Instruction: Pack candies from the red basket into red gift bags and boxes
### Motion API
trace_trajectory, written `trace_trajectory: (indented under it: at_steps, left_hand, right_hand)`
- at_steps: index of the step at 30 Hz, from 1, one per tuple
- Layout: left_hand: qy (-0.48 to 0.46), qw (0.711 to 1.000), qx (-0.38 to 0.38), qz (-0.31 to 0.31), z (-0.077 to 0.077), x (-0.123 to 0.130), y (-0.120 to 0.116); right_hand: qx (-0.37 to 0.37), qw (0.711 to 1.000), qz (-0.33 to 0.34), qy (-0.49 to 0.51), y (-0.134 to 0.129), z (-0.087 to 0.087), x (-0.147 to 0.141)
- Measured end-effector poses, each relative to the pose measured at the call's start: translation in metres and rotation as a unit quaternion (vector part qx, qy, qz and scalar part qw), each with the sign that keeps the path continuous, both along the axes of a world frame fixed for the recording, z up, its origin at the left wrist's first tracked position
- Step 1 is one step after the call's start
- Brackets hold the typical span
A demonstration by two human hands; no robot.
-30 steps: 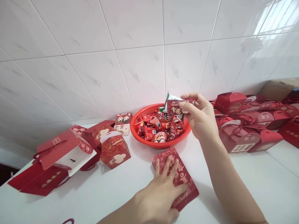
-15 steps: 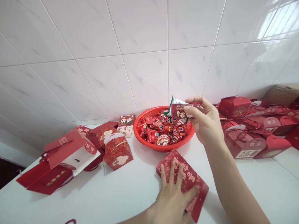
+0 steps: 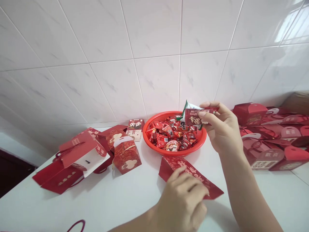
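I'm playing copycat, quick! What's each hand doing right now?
Left hand: half-curled over the red box; can't tell whether it grips.
Right hand: closed, holding a dark red packet and a green-and-white packet.

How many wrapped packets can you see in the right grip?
2 visible: a maroon packet nearer the camera in the right grip, and a white-and-green packet behind it, partly covered. More may be hidden behind these.

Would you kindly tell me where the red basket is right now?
In the head view, the red basket stands near centre by the tiled wall, beyond the red box and left of the right hand.
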State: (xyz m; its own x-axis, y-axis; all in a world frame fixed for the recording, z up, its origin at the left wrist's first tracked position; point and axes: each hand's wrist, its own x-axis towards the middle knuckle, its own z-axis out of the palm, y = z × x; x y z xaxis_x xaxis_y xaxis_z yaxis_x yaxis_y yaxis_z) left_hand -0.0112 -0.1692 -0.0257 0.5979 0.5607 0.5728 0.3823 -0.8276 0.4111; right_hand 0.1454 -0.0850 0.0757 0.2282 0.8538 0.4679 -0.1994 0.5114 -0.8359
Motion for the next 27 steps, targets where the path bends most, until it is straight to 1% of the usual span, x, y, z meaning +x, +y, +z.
trace_trajectory:
  at_steps: [1, 3, 5, 9, 12, 16, 18, 20, 24, 27]
  left_hand:
    - [-0.031, 0.999, -0.005, 0.003, 0.008, -0.002, 0.004]
    - [-0.063, 0.998, -0.029, 0.012, 0.02, -0.008, 0.012]
    - [-0.081, 0.995, -0.058, 0.033, 0.026, -0.013, 0.022]
    - [-0.118, 0.984, -0.091, 0.093, 0.029, -0.026, 0.04]
    - [-0.139, 0.978, -0.105, 0.113, 0.03, -0.036, 0.052]
    - [-0.133, 0.979, -0.127, 0.085, 0.033, -0.044, 0.064]
    - [-0.117, 0.979, -0.151, 0.074, 0.033, -0.046, 0.069]
    - [-0.106, 0.974, -0.183, 0.077, 0.032, -0.047, 0.071]
    - [-0.096, 0.957, -0.26, 0.086, 0.032, -0.047, 0.073]
    - [-0.102, 0.936, -0.333, 0.046, 0.036, -0.049, 0.074]
  right_hand:
    - [0.002, 1.0, 0.001, 0.0, 0.0, 0.0, 0.0]
    - [0.005, 1.0, 0.0, -0.006, -0.001, 0.0, 0.001]
    - [0.011, 1.0, -0.005, -0.02, -0.001, -0.001, 0.001]
    - [0.013, 0.999, -0.013, -0.044, -0.001, -0.001, 0.002]
    - [-0.002, 0.999, 0.006, -0.04, -0.003, 0.001, 0.002]
    - [-0.006, 0.997, 0.029, -0.073, -0.004, 0.001, 0.002]
    - [-0.005, 0.994, 0.046, -0.098, -0.004, 0.0, 0.003]
    - [-0.007, 0.989, 0.075, -0.126, -0.003, -0.001, 0.005]
    - [-0.023, 0.97, 0.136, -0.199, -0.004, 0.0, 0.007]
    - [-0.036, 0.955, 0.168, -0.24, -0.007, 0.002, 0.007]
